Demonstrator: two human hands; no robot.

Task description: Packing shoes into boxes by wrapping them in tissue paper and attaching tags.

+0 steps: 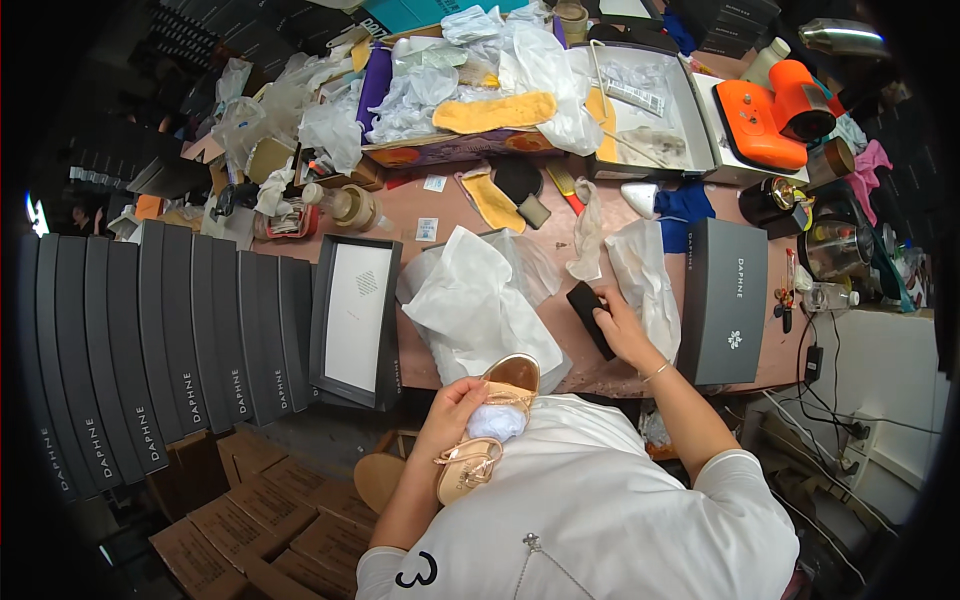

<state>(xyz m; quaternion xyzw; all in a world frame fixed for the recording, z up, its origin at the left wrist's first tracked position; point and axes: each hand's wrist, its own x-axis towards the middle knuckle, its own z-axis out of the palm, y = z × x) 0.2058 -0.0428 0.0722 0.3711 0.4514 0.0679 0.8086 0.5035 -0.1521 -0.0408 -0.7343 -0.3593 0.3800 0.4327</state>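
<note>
My left hand [452, 412] is closed round a beige shoe [470, 470] with a thin bow, held against my white shirt. Crumpled white paper [497, 422] fills its middle, and a glossy brown part [516, 374] shows at its upper end. Out to the right, my right hand [622, 328] grips a black oblong block [590, 318] low over the table; I cannot tell whether it is a brush or a sponge. White wrapping paper [470, 300] lies between my hands, and another white sheet [645, 285] lies just right of the block.
An open grey shoebox [352, 320] stands at left, beside a long row of grey boxes [165, 340]. A closed grey box [725, 300] lies at right. Behind are a paper-filled carton [460, 148], an orange device [765, 115] and a glass jar [835, 248]. Brown cartons [250, 520] stand below.
</note>
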